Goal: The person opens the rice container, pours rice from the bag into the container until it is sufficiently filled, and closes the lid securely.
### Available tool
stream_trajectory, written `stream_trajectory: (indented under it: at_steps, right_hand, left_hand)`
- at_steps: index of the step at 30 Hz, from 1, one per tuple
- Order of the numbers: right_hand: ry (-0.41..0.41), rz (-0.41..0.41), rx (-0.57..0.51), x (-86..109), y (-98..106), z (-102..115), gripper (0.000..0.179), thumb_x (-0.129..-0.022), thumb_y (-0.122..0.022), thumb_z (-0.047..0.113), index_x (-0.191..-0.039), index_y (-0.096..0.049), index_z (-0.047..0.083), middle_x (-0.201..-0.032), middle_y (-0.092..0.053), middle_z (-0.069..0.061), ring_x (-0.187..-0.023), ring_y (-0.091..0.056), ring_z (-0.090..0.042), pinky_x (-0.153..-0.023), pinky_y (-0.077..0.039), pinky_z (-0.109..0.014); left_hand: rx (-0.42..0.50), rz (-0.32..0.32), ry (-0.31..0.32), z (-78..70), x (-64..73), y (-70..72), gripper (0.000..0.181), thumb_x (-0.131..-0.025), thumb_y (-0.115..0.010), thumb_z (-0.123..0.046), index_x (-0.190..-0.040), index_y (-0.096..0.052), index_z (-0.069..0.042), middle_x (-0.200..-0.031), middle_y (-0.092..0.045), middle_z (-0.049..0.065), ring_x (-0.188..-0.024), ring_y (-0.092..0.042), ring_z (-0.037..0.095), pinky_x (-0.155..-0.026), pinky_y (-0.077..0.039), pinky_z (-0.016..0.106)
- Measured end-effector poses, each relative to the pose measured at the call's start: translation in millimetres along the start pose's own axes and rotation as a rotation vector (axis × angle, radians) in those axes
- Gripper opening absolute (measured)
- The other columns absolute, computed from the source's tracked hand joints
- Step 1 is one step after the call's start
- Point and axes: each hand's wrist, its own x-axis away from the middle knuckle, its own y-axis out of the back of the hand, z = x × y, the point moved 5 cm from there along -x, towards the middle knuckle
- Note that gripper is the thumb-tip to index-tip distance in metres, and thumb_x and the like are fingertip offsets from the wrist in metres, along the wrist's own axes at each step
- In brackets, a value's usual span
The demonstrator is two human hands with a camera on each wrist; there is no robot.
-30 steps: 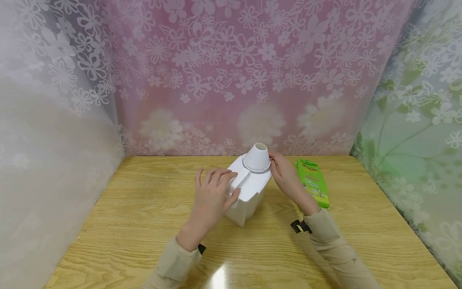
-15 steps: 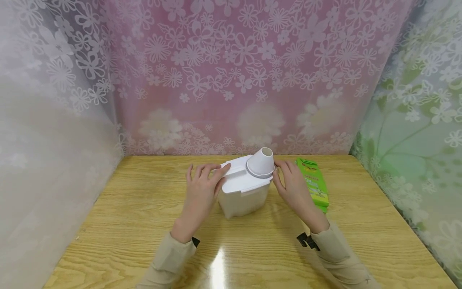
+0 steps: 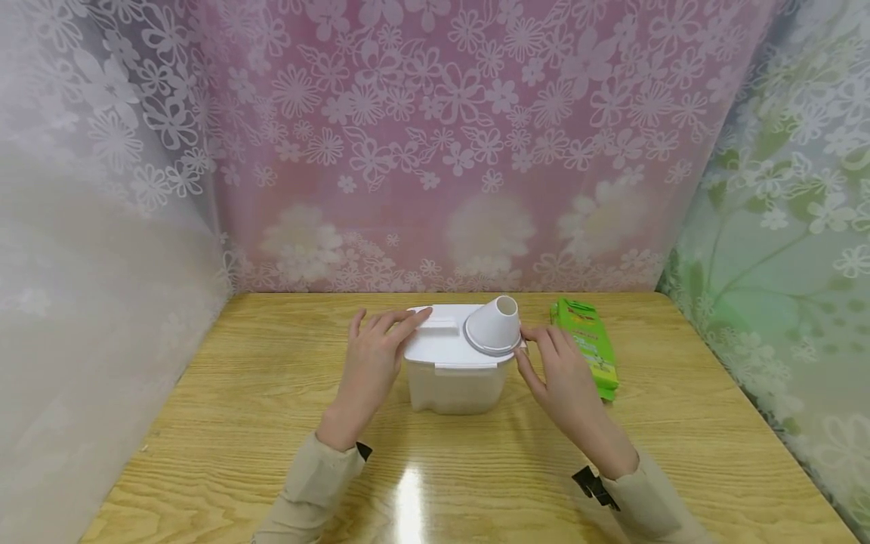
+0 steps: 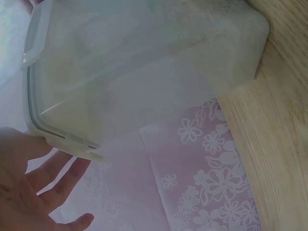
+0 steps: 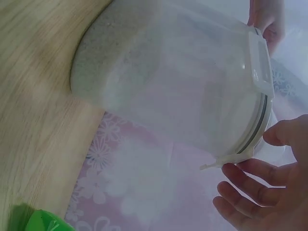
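Observation:
A translucent storage container (image 3: 455, 391) stands upright on the table, with pale grains (image 5: 115, 72) visible low inside it. Its white lid (image 3: 435, 349) has a handle recess on the left and a cone-shaped spout (image 3: 492, 326) on the right. My left hand (image 3: 363, 363) grips the lid's left end, one finger lying on top; in the left wrist view thumb and fingers are at the end clip (image 4: 72, 149). At the opposite end, my right hand (image 3: 567, 381) pinches the lid edge at another clip (image 5: 236, 159), which sticks outward. A long-side clip (image 3: 465, 369) faces me.
A green packet (image 3: 590, 346) with yellow print lies right of the container, behind my right hand. The wooden table (image 3: 272, 408) ends at a pink floral curtain (image 3: 408, 151) at the back. More curtains hang on both sides.
The container has turned so its long side faces me. My left hand has shifted left to the lid's end; my right hand has moved slightly right and nearer, staying by the spout.

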Motion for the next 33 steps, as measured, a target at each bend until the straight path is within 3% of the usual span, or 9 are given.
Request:
stream_trajectory:
  at_steps: [6,10,13,17,22,27,33]
  right_hand:
    - [0.009,-0.003,-0.018,4.2,6.3,0.3,0.023,-0.089,-0.074,0.007,-0.110,-0.066,-0.001,-0.106,-0.067,-0.014,-0.099,-0.062,-0.034,-0.082,-0.055,-0.049]
    - [-0.010,0.027,-0.002,1.5,7.0,-4.2,0.037,-0.092,-0.075,0.020,-0.121,-0.065,0.000,-0.115,-0.067,-0.014,-0.107,-0.061,-0.037,-0.087,-0.054,-0.054]
    - [0.004,0.056,0.039,-3.2,4.3,-5.6,0.054,-0.099,-0.063,0.044,-0.129,-0.063,-0.001,-0.121,-0.065,-0.017,-0.112,-0.059,-0.039,-0.091,-0.051,-0.057]
    - [0.075,0.053,0.118,-10.2,-1.3,-2.7,0.080,-0.100,-0.038,0.066,-0.124,-0.063,-0.006,-0.116,-0.065,-0.021,-0.109,-0.060,-0.041,-0.093,-0.051,-0.056]
    - [0.142,0.006,0.171,-13.3,-6.2,0.1,0.082,-0.102,-0.033,0.066,-0.114,-0.063,-0.009,-0.107,-0.065,-0.023,-0.101,-0.060,-0.043,-0.090,-0.051,-0.054]
    - [0.152,-0.001,0.188,-12.2,-7.4,0.4,0.081,-0.103,-0.034,0.064,-0.114,-0.062,-0.010,-0.106,-0.064,-0.024,-0.101,-0.059,-0.042,-0.091,-0.051,-0.054]
    - [0.155,0.006,0.187,-11.3,-8.5,0.1,0.078,-0.103,-0.034,0.063,-0.114,-0.061,-0.009,-0.106,-0.064,-0.023,-0.101,-0.059,-0.041,-0.091,-0.051,-0.052]
  left_hand:
    - [0.033,0.020,-0.012,1.8,-0.3,-0.2,0.045,-0.092,-0.070,-0.001,-0.131,-0.070,-0.025,-0.113,-0.072,0.003,-0.103,-0.069,0.032,-0.106,-0.040,0.064]
    - [0.046,0.022,-0.017,1.7,-0.3,0.9,0.044,-0.092,-0.071,-0.001,-0.130,-0.071,-0.025,-0.112,-0.072,0.004,-0.103,-0.068,0.031,-0.106,-0.039,0.065]
    - [0.055,0.027,-0.018,0.8,0.0,2.1,0.045,-0.091,-0.072,0.000,-0.129,-0.071,-0.024,-0.111,-0.072,0.004,-0.103,-0.068,0.031,-0.106,-0.039,0.065]
    - [0.056,0.046,-0.021,-1.1,0.1,3.9,0.046,-0.091,-0.072,-0.001,-0.130,-0.071,-0.025,-0.112,-0.072,0.003,-0.105,-0.068,0.031,-0.107,-0.038,0.065]
    - [0.051,0.073,-0.034,-2.6,-1.0,6.9,0.042,-0.095,-0.070,-0.006,-0.133,-0.069,-0.023,-0.115,-0.072,0.004,-0.107,-0.068,0.031,-0.107,-0.038,0.065]
    - [0.038,0.106,-0.041,-1.8,-2.3,13.2,0.038,-0.097,-0.070,-0.016,-0.134,-0.067,-0.019,-0.118,-0.071,0.007,-0.108,-0.067,0.029,-0.105,-0.041,0.063]
    - [0.036,0.077,0.032,5.5,-4.2,28.8,0.029,-0.094,-0.073,-0.029,-0.118,-0.072,-0.012,-0.110,-0.072,0.008,-0.102,-0.068,0.030,-0.100,-0.047,0.054]
